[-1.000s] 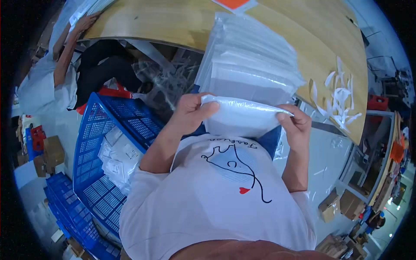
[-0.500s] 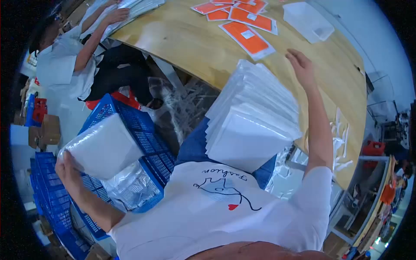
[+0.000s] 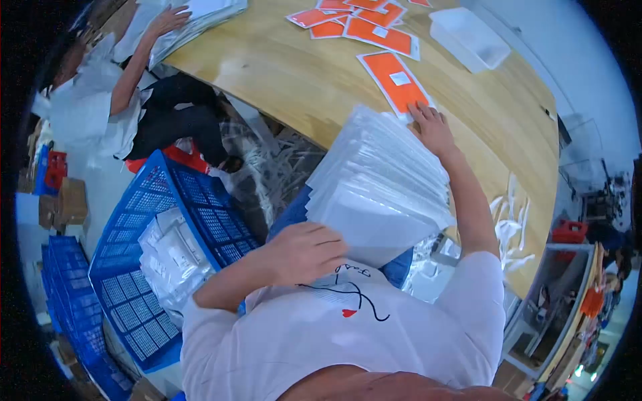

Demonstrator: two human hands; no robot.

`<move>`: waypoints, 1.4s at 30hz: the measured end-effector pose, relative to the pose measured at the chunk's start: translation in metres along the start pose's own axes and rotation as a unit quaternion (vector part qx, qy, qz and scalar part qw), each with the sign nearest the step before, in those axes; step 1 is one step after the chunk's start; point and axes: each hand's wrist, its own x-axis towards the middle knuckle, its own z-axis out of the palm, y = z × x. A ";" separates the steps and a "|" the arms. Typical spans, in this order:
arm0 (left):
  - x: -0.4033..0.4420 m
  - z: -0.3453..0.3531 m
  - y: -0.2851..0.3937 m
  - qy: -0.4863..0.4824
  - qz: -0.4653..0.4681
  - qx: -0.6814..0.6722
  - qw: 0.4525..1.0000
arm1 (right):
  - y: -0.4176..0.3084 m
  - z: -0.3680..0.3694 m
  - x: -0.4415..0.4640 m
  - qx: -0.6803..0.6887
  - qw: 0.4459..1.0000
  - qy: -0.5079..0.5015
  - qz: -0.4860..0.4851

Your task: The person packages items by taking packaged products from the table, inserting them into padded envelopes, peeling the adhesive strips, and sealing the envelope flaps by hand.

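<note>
A fanned stack of white plastic bags [image 3: 381, 194] lies across my lap against the table edge. Near its lower left corner is my left hand [image 3: 309, 252], fingers curled together; anything inside them is hidden. On the table, my right hand [image 3: 431, 127] rests its spread fingers on the near end of an orange packet [image 3: 394, 81] with a white label. More orange packets [image 3: 378, 33] lie overlapping beyond it. White packages with labels [image 3: 175, 257] sit in the blue basket [image 3: 124, 220] on my left.
A white plastic tray [image 3: 469, 40] stands on the wooden table [image 3: 287, 73]. White strips [image 3: 511, 230] lie at the table's right edge. At the upper left a co-worker's hand [image 3: 167, 21] rests on other bags. Blue crates [image 3: 73, 301] stand at the lower left.
My left hand has come back from the basket without the white package it held. My right hand has lowered onto the nearest orange packet, which has turned and shifted.
</note>
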 end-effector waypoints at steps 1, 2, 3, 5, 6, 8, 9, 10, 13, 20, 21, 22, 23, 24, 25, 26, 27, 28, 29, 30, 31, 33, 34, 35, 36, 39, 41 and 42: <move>0.020 0.007 -0.003 -0.016 0.093 0.064 0.993 | 0.002 -0.004 -0.022 0.009 1.000 0.003 0.018; 0.030 0.017 -0.009 -0.042 0.108 0.102 0.988 | 0.001 -0.008 -0.044 0.005 1.000 -0.001 0.030; 0.040 0.022 -0.014 0.007 0.071 0.059 0.996 | 0.000 -0.015 -0.068 -0.040 0.999 -0.011 0.020; 0.053 0.033 -0.026 0.080 0.048 0.064 0.994 | -0.012 -0.027 -0.119 -0.100 0.995 -0.027 0.002; 0.056 0.039 -0.033 0.107 0.063 0.114 0.986 | -0.021 -0.037 -0.143 -0.114 0.993 -0.028 -0.007; 0.059 0.041 -0.038 0.118 0.051 0.118 0.985 | -0.066 -0.070 -0.175 -0.093 0.996 -0.011 0.012; 0.059 0.042 -0.040 0.133 0.032 0.134 0.982 | -0.083 -0.079 -0.186 -0.070 0.997 0.014 0.019; 0.058 0.043 -0.041 0.128 0.033 0.128 0.983 | -0.091 -0.077 -0.198 -0.069 0.997 0.008 0.025; 0.058 0.065 -0.032 0.119 -0.032 0.094 0.988 | -0.090 -0.051 -0.247 -0.058 0.991 0.050 0.107; 0.056 0.053 -0.033 0.113 0.004 0.163 0.980 | -0.051 -0.133 -0.280 0.110 0.828 0.451 0.313; 0.055 0.052 -0.032 0.097 -0.022 0.154 0.983 | -0.057 -0.167 -0.279 0.094 0.787 0.491 0.362; 0.055 0.051 -0.030 0.081 -0.047 0.143 0.985 | -0.069 -0.197 -0.267 0.137 0.759 0.541 0.335; 0.056 0.051 -0.029 0.066 -0.072 0.132 0.986 | -0.079 -0.218 -0.259 0.179 0.728 0.587 0.306; 0.056 0.051 -0.027 0.051 -0.096 0.120 0.987 | -0.076 -0.228 -0.265 0.242 0.703 0.609 0.278; 0.056 0.052 -0.025 0.052 -0.095 0.119 0.987 | -0.080 -0.234 -0.264 0.241 0.704 0.609 0.277; 0.054 0.054 -0.022 0.049 -0.085 0.113 0.989 | -0.087 -0.238 -0.261 0.267 0.702 0.611 0.250; 0.053 0.055 -0.020 0.046 -0.076 0.108 0.990 | -0.095 -0.241 -0.256 0.294 0.698 0.613 0.223; 0.051 0.057 -0.018 0.043 -0.066 0.104 0.991 | -0.102 -0.242 -0.251 0.320 0.694 0.615 0.195; 0.049 0.058 -0.015 0.041 -0.057 0.099 0.993 | -0.107 -0.241 -0.246 0.346 0.689 0.615 0.167; 0.047 0.059 -0.012 0.041 -0.056 0.098 0.993 | -0.107 -0.236 -0.239 0.369 0.694 0.604 0.132; 0.045 0.059 -0.006 0.048 -0.043 0.095 0.993 | -0.105 -0.230 -0.231 0.391 0.698 0.592 0.097; 0.044 0.057 0.005 0.062 -0.020 0.087 0.994 | -0.102 -0.226 -0.208 0.380 0.716 0.581 0.079; 0.044 0.055 0.009 0.070 -0.009 0.083 0.994 | -0.103 -0.227 -0.200 0.370 0.732 0.569 0.062; 0.042 0.052 0.010 0.072 -0.013 0.083 0.994 | -0.106 -0.228 -0.195 0.372 0.733 0.566 0.060; 0.039 0.050 0.012 0.069 -0.006 0.070 0.995 | -0.110 -0.230 -0.191 0.362 0.765 0.527 0.082; 0.031 0.042 0.015 0.058 0.013 0.029 0.998 | -0.118 -0.236 -0.180 0.323 0.847 0.398 0.141; 0.028 0.040 0.017 0.114 0.031 0.036 0.992 | -0.121 -0.239 -0.178 0.353 0.848 0.373 0.130; 0.026 0.039 0.017 0.167 0.052 0.044 0.984 | -0.123 -0.240 -0.177 0.381 0.847 0.351 0.121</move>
